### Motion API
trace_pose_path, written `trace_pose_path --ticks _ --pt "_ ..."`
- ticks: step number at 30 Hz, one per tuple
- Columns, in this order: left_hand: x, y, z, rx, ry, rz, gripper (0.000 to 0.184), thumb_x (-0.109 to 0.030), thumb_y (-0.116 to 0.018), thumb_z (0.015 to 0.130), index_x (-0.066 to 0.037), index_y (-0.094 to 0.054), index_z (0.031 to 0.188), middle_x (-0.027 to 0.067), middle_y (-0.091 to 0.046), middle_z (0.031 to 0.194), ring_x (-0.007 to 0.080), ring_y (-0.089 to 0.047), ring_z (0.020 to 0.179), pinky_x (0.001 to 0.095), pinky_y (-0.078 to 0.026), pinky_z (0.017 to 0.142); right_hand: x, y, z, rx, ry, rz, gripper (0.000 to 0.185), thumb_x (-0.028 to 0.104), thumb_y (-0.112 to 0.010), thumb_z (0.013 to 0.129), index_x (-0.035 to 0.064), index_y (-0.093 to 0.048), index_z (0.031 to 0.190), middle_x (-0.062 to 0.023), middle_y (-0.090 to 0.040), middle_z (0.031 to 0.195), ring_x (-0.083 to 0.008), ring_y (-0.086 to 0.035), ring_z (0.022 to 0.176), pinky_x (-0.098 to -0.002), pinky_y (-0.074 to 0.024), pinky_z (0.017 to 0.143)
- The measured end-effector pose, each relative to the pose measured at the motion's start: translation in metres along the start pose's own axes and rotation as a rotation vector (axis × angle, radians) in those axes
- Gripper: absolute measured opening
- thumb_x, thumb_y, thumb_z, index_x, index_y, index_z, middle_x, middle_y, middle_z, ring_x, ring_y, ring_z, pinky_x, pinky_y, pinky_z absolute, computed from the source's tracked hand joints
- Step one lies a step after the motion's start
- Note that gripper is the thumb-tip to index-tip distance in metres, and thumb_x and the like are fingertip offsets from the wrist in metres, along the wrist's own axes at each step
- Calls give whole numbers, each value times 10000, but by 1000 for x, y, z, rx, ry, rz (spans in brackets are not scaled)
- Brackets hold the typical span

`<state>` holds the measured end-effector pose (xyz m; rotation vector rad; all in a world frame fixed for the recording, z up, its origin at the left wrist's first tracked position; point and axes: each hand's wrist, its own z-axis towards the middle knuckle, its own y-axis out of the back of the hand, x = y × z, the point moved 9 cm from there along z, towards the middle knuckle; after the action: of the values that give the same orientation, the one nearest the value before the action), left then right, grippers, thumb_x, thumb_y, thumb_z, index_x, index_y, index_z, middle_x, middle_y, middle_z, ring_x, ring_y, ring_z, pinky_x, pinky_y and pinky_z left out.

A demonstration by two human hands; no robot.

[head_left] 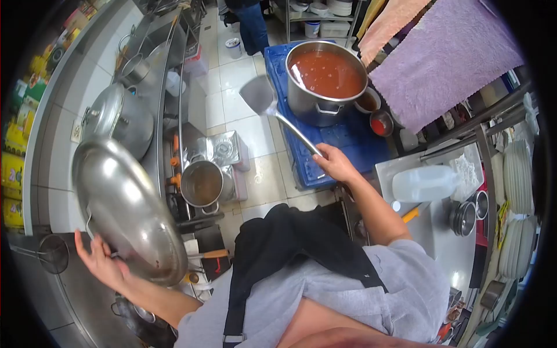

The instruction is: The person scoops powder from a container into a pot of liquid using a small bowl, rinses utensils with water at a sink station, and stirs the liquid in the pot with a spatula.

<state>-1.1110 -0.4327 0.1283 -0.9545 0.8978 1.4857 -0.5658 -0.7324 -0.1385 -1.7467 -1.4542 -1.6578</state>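
My right hand [336,163] is closed around the handle of a long metal wok spatula [259,94]. Its broad blade hangs over the floor, just left of a large steel pot [316,103] full of reddish-orange liquid. That pot stands on a blue plastic surface [371,142]. On the other side, my left hand [104,264] grips the handle of a big round metal pot lid [125,203]. The lid is held tilted, nearly on edge, and my fingers partly hide its handle. Behind it sits a large lidded aluminium pot [125,119].
A smaller two-handled pot [202,183] sits on the stove at left. At right are a translucent plastic jug [425,183], metal bowls [462,218] and stacked plates [518,180]. Purple cloth [447,58] hangs above. Another person's legs [251,29] show at the far end.
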Motion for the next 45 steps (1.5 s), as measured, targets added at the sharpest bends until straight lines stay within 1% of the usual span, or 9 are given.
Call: trace_pose_path --ticks 3,5,7,10,19,25,27,37,45 --pt "22 -108 15 70 88 -139 609 58 -631 922 -61 -473 1498 -11 -571 801 46 -346 635 196 -292 580 12 28 15 -20 154 194 360 151 -687 953 56 -594 1288 -40 -584 805 -134 -575 664 -318 -483 624" --pt "44 -168 26 178 154 -213 643 90 -603 872 -51 -481 1487 -14 -568 790 36 -358 618 196 -282 557 -40 5 7 118 -117 323 304 159 -713 924 47 -623 1192 -59 -604 825 -159 -581 702 -341 -496 669" --pt "73 -221 44 289 166 -277 580 52 -601 910 -62 -501 1470 25 -600 830 46 -391 589 185 -298 526 -144 -14 6 -215 78 10 230 159 -732 889 37 -633 1057 -75 -612 818 -192 -583 731 -372 -501 707" --pt "107 -290 63 349 217 -308 527 25 -571 926 -43 -511 1445 32 -576 813 52 -409 613 185 -300 523 -180 -23 -11 -187 -246 71 162 129 -734 874 43 -603 917 -57 -576 710 -178 -569 671 -357 -477 648" --pt "233 -474 181 366 430 -411 309 -97 -591 993 -44 -595 1297 -6 -569 840 65 -505 629 200 -268 460 -60 36 170 -215 -248 249 183 80 -756 909 68 -579 952 14 -510 642 -92 -491 522 -289 -400 469" --pt "288 -570 261 443 487 -330 272 -109 -585 1008 -66 -609 1276 -12 -582 870 66 -511 633 197 -296 462 3 149 167 -485 -422 65 490 97 -750 893 43 -581 1350 -9 -581 847 -119 -542 764 -292 -482 704" --pt "302 -599 287 372 455 -350 261 -115 -578 1019 -75 -615 1274 11 -622 975 64 -547 700 181 -351 491 33 179 129 -592 -248 -226 599 53 -705 860 42 -529 1433 -47 -556 818 -167 -527 755 -335 -484 737" --pt "360 -775 323 478 449 -325 192 -144 -580 1034 -77 -629 1207 -30 -566 859 41 -485 583 190 -266 407 95 190 93 -505 -923 -629 732 -38 -705 756 166 -596 1451 -149 -701 921 -352 -688 923 -463 -537 840" --pt "368 -849 380 483 386 -301 202 -136 -577 1033 -76 -633 1217 -32 -563 857 46 -481 578 195 -273 415 52 190 167 -333 -1076 -658 633 104 -717 818 284 -629 1418 -166 -735 1078 -359 -706 1026 -479 -567 910"
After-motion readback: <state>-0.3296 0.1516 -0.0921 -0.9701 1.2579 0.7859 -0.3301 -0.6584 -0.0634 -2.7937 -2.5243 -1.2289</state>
